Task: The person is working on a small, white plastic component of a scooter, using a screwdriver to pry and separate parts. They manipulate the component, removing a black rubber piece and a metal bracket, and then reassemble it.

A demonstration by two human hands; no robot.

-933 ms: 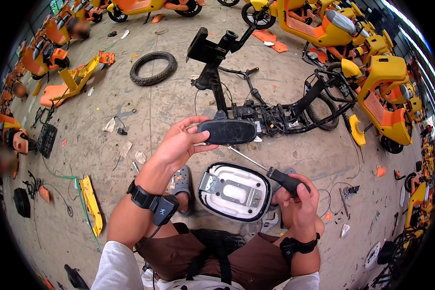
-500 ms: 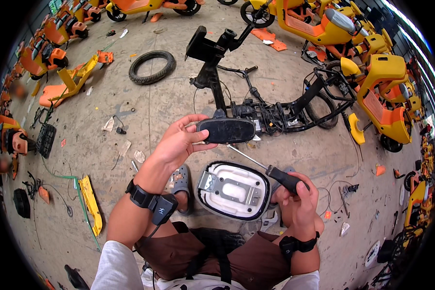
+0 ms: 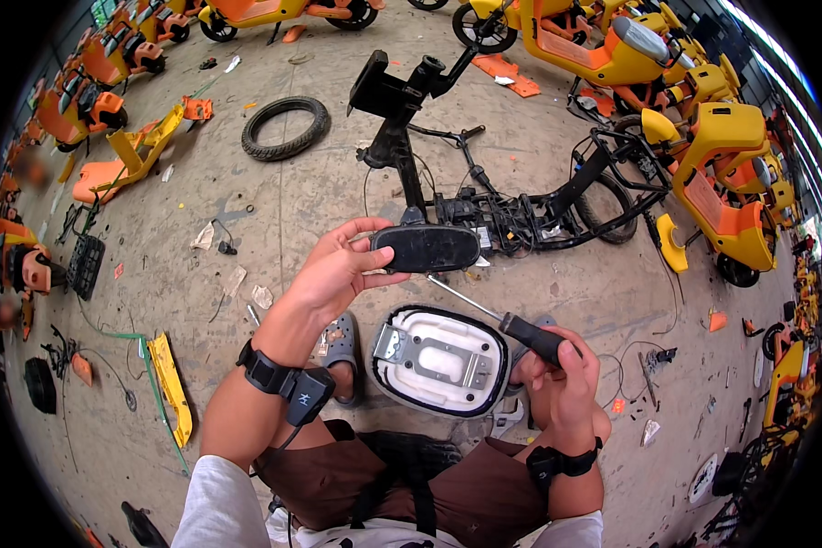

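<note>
My left hand [image 3: 352, 260] grips a flat black oblong part [image 3: 429, 248] with rounded ends, thumb on its face and fingers behind. In my right hand [image 3: 571, 374] is a screwdriver [image 3: 532, 336], held by its black handle. Its metal shaft slants up and left, with the tip at or just below the oblong part's lower edge; contact cannot be made out. Between my feet lies a scooter seat [image 3: 402, 382], its white underside and metal bracket facing up. Past my hands stands a stripped black scooter frame [image 3: 571, 196] with exposed wiring.
A loose tyre [image 3: 286, 129] lies beyond my left hand. Yellow body panels [image 3: 169, 388] and scraps litter the floor at the left. Next to my right foot is an adjustable wrench [image 3: 507, 417]. Rows of yellow and orange scooters [image 3: 717, 183] line both sides.
Hardly anything differs. Both hands keep their grip, and the oblong part and screwdriver have shifted very slightly to the left in the picture.
</note>
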